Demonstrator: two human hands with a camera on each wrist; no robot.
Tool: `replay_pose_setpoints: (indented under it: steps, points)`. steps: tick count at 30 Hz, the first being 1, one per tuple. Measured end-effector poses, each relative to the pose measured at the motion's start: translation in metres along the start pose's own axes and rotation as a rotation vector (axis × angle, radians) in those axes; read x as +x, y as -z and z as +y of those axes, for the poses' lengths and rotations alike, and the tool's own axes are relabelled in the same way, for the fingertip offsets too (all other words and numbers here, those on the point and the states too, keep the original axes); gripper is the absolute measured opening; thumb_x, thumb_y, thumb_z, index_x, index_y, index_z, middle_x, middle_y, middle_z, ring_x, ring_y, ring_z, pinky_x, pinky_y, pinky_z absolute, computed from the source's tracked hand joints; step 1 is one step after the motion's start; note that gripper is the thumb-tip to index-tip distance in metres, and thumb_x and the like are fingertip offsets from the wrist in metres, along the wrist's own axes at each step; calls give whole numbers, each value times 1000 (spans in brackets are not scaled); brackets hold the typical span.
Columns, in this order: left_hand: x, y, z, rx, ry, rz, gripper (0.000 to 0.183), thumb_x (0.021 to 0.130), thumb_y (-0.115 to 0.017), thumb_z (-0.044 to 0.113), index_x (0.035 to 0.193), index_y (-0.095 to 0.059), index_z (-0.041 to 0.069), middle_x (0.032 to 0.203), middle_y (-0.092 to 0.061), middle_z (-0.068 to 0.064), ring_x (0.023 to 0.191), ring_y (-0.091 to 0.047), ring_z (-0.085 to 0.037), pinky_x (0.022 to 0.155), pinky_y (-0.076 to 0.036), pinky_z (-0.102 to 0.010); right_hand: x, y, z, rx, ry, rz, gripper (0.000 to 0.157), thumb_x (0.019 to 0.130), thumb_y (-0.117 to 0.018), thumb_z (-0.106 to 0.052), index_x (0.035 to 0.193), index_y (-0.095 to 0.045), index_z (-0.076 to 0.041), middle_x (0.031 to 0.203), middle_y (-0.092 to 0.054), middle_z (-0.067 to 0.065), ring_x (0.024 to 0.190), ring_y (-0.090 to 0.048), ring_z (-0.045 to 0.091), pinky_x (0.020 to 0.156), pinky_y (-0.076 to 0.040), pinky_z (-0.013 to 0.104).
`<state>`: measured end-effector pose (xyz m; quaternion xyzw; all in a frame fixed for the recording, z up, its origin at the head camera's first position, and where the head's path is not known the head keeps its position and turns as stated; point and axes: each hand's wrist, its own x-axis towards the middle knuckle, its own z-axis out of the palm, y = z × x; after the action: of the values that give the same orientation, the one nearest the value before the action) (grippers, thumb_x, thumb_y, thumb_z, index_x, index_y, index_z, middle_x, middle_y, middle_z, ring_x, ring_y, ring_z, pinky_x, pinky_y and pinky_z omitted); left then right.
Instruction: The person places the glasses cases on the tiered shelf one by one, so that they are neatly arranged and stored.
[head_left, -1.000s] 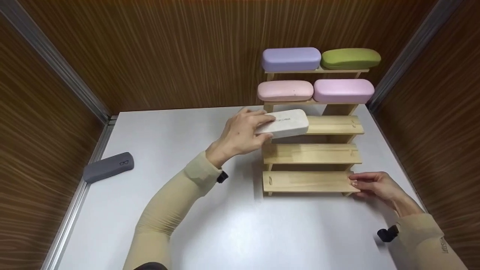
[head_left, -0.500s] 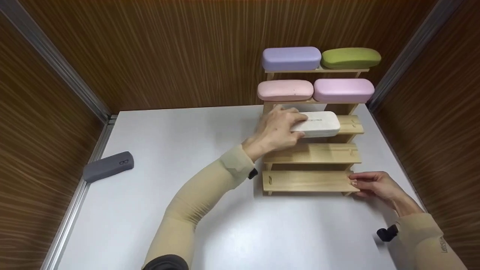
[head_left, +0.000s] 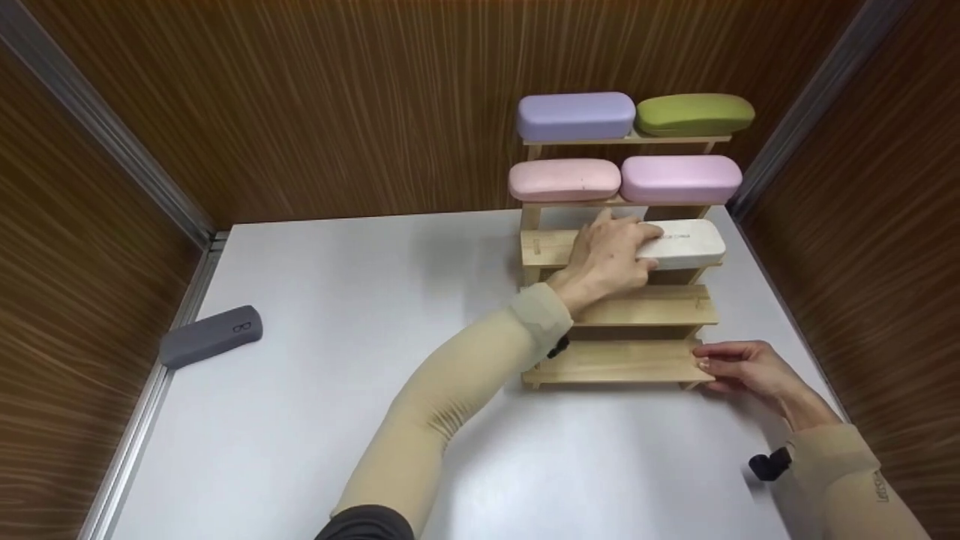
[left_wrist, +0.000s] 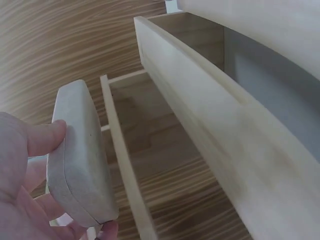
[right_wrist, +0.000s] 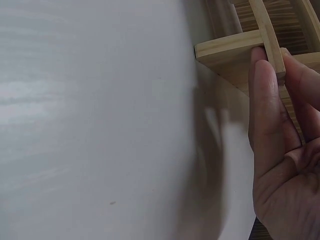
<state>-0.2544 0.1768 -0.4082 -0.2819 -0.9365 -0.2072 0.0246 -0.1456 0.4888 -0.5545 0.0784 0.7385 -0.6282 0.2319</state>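
A white glasses case [head_left: 688, 244] with small lettering is held by its left end in my left hand [head_left: 609, 255], over the right part of the wooden step rack's middle shelf. The left wrist view shows the thumb on one side of the case [left_wrist: 82, 150] and fingers beneath, with the shelf edge alongside. My right hand [head_left: 756, 375] pinches the right end of the rack's lowest shelf [head_left: 615, 361]. In the right wrist view, thumb and fingers of the right hand [right_wrist: 285, 150] lie on both sides of the board's corner.
Purple [head_left: 576, 117] and green [head_left: 696, 115] glasses cases stand on the top shelf. Light pink [head_left: 564, 180] and pink-lilac [head_left: 681, 180] ones sit one shelf below. A grey glasses case [head_left: 211, 337] lies at the table's left edge. Wood-grain panels [head_left: 337, 112] enclose the table.
My left hand has carried the white glasses case rightward along the middle shelf, from its left end to its right end. My right hand has stayed at the lowest shelf.
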Motion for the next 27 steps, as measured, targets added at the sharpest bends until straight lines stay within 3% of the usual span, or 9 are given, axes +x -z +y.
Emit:
replay_pose_setpoints:
  steps: [3,8,14,19,27]
  points:
    - [8,-6,5,-24,-3,4,50,103,-78,39,152,-70,35,158,-70,11,143,-62,-20,109,-53,-35,0,0,0,15,-4,-1,30,104,-76,0,114,-89,-25,109,-84,-22,92,-81,4,81,-68,24]
    - [16,-15,8,-70,21,14,49,101,-81,35,150,-72,35,149,-74,13,131,-61,-17,110,-53,-37,0,-2,-1,51,-6,-9,32,103,-76,0,111,-89,-28,107,-85,-18,92,-81,5,81,-68,23]
    - [25,-25,13,-86,55,0,50,101,-81,34,149,-72,39,150,-71,15,135,-59,-16,121,-50,-44,-2,-3,-1,57,-7,-8,35,103,-76,2,109,-90,-29,107,-85,-19,90,-82,6,80,-68,23]
    - [29,-29,14,-94,79,35,50,99,-83,34,148,-73,40,155,-69,15,134,-60,-15,116,-50,-38,-1,-3,-1,57,3,-6,35,103,-75,2,110,-90,-29,107,-85,-19,91,-82,6,80,-68,23]
    - [28,-34,10,-92,30,73,47,102,-81,36,148,-73,35,166,-64,7,149,-59,-20,121,-50,-37,-2,-1,2,56,10,2,34,103,-75,3,111,-90,-27,107,-86,-18,92,-82,5,80,-68,24]
